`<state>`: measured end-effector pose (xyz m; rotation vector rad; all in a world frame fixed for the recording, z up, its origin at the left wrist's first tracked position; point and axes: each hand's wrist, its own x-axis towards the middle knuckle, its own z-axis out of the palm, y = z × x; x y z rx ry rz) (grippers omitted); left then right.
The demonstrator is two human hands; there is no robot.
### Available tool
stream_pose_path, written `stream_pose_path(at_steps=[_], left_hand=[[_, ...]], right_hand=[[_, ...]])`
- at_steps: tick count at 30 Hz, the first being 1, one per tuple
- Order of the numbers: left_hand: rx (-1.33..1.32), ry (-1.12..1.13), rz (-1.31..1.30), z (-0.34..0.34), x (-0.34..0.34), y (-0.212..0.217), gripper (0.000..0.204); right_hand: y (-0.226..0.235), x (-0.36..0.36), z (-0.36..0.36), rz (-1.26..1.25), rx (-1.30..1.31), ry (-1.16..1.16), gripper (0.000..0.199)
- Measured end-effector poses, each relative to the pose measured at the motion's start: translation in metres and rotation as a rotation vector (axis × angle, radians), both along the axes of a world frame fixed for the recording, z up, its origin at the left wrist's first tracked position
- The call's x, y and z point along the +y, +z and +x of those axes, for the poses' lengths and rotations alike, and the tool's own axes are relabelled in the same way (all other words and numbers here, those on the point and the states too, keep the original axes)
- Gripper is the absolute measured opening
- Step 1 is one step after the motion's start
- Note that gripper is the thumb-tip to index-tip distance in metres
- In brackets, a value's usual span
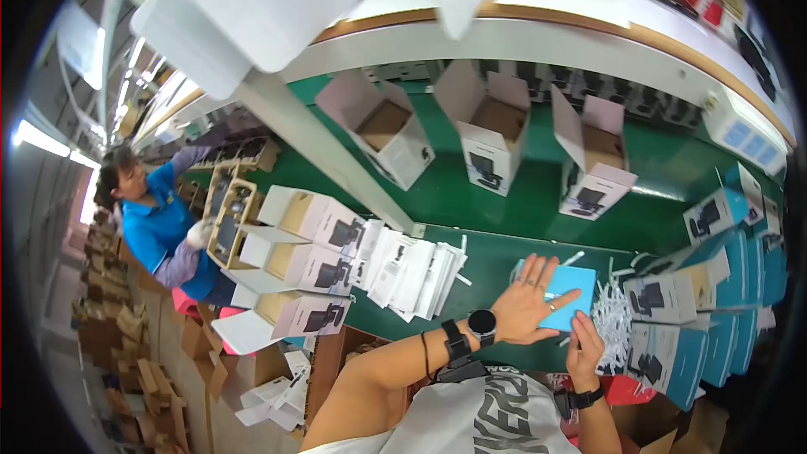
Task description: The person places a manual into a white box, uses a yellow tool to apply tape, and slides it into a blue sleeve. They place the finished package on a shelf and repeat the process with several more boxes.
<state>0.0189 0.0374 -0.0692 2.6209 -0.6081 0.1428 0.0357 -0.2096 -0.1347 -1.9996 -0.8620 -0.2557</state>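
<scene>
Pale tee (496, 408) w/ dark lettering is closest, at lower edge. Biggest beyond it: green bench (496, 244), running L to R, w/ white-edged shelf (538, 42) above. Co-worker (155, 231) in blue shirt is far L, one white-gloved hand at a wooden tray (229, 227). R end of bench: group of blue-&-white boxes (664, 353), dark chair-like pics on some fronts. L of ctr: row of three open pinkish-white cartons (315, 269), flaps out, similar pics. Farther back, three more open cartons (504, 164) stand apart from each other, tan inside. Just R of the L row, stack of white folded papers (412, 277), fanned a bit. Bright-blue box (580, 282) sits R of ctr, btwn papers & R-hand group. L hand (534, 303) is flat on it, fingers spread, not clenched; R hand (586, 345) is at its lower R edge, fingers slightly bent, can't tell if gripping. White paper shreds (614, 328) lie just R of box. Smallest: round dark watch (482, 324), L wrist.
</scene>
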Motion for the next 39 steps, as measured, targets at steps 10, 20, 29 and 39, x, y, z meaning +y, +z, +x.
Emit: stream_pose_path(at_steps=[10, 20, 29, 39], left_hand=[[-0.001, 0.027, 0.177, 0.017, 0.009, 0.038, 0.094], [0.148, 0.13, 0.353, 0.105, 0.194, 0.067, 0.119], [-0.067, 0.761, 0.418, 0.121, 0.22, -0.022, 0.104], [-0.369, 0.901, 0.07, -0.04, 0.184, -0.1, 0.055]], right_hand=[[0.027, 0.002, 0.018, 0.23, 0.229, -0.027, 0.023], [0.061, 0.004, 0.158, 0.291, 0.054, -0.463, 0.031], [0.076, 0.061, 0.258, -0.164, 0.071, -0.487, 0.027], [0.072, 0.071, 0.092, 0.101, 0.479, -0.249, 0.02]])
